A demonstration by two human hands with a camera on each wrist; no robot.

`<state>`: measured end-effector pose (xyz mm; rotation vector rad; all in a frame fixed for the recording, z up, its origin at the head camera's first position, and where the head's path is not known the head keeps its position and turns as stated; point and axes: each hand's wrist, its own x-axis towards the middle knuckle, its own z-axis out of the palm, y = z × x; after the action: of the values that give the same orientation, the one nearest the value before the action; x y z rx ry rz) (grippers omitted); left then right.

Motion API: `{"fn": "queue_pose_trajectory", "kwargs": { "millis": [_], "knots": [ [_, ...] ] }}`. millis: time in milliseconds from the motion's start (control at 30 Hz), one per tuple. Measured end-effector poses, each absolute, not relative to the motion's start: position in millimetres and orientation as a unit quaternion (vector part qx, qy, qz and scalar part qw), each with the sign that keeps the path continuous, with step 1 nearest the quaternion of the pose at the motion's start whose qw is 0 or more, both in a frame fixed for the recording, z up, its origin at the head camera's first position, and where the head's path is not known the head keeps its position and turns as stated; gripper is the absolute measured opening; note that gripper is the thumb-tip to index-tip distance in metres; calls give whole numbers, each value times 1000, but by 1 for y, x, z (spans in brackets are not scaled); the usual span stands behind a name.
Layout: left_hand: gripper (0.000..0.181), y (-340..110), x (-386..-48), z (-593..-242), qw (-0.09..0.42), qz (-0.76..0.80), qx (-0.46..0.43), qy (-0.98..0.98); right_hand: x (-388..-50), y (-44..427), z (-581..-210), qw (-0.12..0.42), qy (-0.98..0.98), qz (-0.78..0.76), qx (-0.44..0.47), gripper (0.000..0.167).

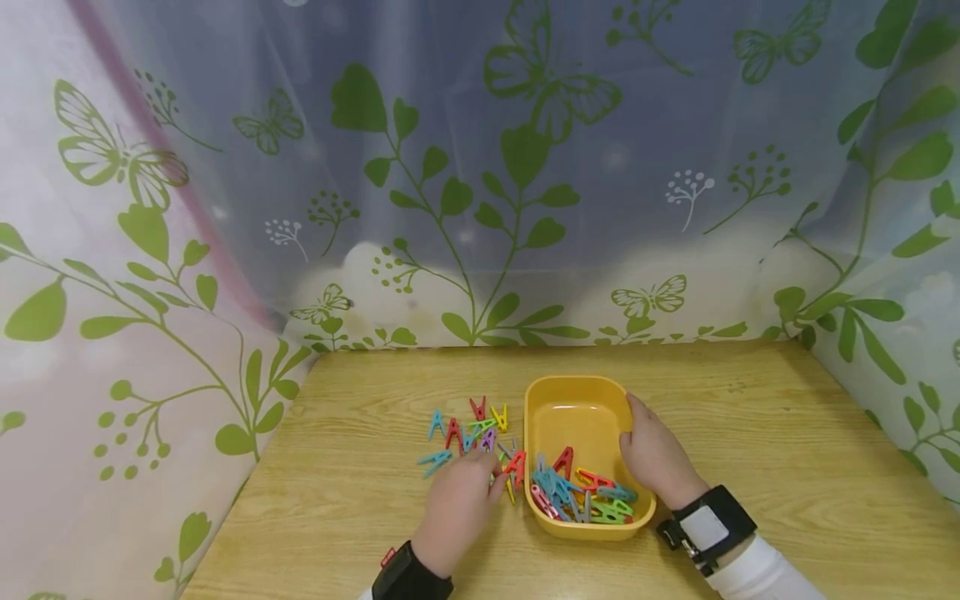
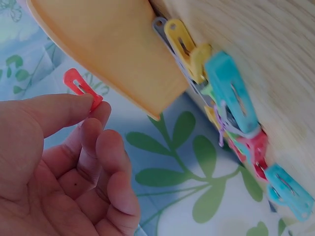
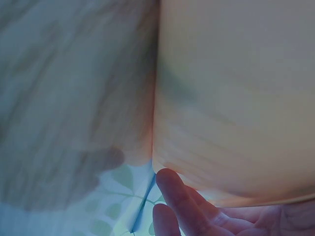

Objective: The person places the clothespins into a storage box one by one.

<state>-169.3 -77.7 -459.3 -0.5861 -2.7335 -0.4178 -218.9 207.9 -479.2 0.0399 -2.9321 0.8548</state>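
Note:
My left hand (image 1: 459,497) pinches a red clothespin (image 2: 74,80) between thumb and forefinger, just beside the left wall of a yellow plastic tub (image 1: 581,392). Its other fingers curl loosely below, around nothing. On the tub's right side, my right hand (image 1: 657,454) grips the rim, thumb over the edge and fingers along the outer wall. In the right wrist view, fingers (image 3: 172,189) touch the tub's outside. Mixed-colour clothespins (image 1: 555,486) lie heaped in the tub's near end. More clothespins, among them a blue one (image 1: 436,460), are scattered left of the tub, partly behind my left hand.
The tub stands on a wooden tabletop (image 1: 337,500). Hanging cloth (image 1: 465,250) printed with green leaves and butterflies closes off the back and both sides. The tub's far end shows bare floor. Each wrist wears a black strap (image 1: 712,525).

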Motion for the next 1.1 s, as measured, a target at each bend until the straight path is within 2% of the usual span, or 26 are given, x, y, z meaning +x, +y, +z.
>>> {"fn": "queue_pose_trajectory", "kwargs": {
  "millis": [267, 500, 1100],
  "knots": [
    [13, -61, -164, -458, 142, -155, -228, -951, -218, 208, -478, 39, -959, 282, 15, 60],
    [16, -55, -163, -460, 169, -147, -250, -942, -216, 208, -477, 41, -959, 281, 21, 60],
    [16, -50, -159, -460, 174, -140, -276, -935, -218, 208, -477, 36, -958, 283, 16, 61]
  ]
}}
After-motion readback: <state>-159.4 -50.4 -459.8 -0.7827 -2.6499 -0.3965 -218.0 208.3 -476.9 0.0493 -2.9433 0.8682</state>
